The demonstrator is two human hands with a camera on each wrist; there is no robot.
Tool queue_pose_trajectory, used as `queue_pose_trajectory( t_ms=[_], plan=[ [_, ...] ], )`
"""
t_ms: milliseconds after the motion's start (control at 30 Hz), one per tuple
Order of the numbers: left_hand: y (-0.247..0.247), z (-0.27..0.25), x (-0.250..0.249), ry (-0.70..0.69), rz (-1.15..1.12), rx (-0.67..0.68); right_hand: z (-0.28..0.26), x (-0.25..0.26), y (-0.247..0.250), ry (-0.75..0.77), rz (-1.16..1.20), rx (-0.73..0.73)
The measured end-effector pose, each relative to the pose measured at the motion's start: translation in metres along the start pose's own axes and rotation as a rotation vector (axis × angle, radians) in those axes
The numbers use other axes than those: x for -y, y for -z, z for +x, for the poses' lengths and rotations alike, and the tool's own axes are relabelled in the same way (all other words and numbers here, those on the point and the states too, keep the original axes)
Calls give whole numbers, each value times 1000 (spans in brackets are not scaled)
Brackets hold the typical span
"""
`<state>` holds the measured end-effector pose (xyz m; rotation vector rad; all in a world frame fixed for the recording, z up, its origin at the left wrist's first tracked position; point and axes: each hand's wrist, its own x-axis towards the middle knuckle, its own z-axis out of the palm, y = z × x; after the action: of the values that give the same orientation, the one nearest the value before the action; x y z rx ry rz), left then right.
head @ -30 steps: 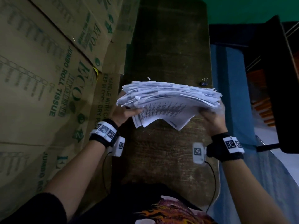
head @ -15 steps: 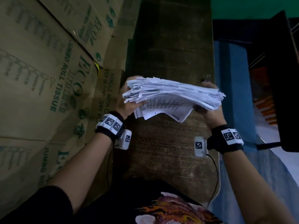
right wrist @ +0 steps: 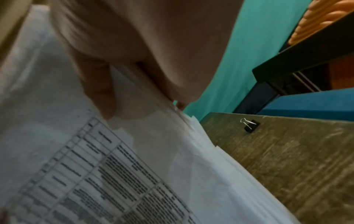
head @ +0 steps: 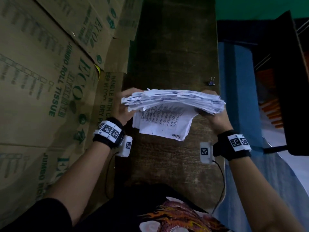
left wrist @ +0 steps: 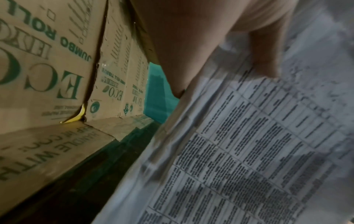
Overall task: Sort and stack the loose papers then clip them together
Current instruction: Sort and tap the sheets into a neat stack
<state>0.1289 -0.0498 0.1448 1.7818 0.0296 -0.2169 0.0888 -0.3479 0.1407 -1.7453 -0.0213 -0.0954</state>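
Note:
A thick, uneven stack of printed papers [head: 172, 104] hangs in the air above the dark wooden table [head: 175, 47]. My left hand [head: 127, 104] grips its left end and my right hand [head: 212, 111] grips its right end. Sheets at the near side sag down with a printed table facing me. In the left wrist view my thumb presses on the papers [left wrist: 249, 151]. In the right wrist view a finger lies on the papers [right wrist: 134, 159]. A small black binder clip [head: 211, 82] [right wrist: 250, 125] lies on the table near its right edge, just beyond my right hand.
Cardboard boxes [head: 41, 81] marked "Jumbo Roll Tissue" stand tight along the table's left side. A blue surface [head: 237, 81] and a dark shelf [head: 287, 81] lie to the right. A green wall [head: 250, 7] is behind the table's far end.
The stack has been squeezed together and squared between both hands: the fanned sheets are gathered tighter. Both hands kept their hold on its ends.

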Motion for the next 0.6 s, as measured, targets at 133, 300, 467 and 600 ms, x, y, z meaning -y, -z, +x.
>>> queue_pose_trajectory(
  t_ms=[133,300,467,600],
  plan=[
    [-2,0,-9,75,-168,-315,11,15,-11,23,115,-160],
    [5,-5,-7,39,-321,-290,38,48,-19,99,125,-120],
    [9,-17,-10,-225,178,-278,51,57,-27,84,-155,88],
    [-11,-9,-17,-152,326,123,52,60,-50,66,-364,222]
  ],
)
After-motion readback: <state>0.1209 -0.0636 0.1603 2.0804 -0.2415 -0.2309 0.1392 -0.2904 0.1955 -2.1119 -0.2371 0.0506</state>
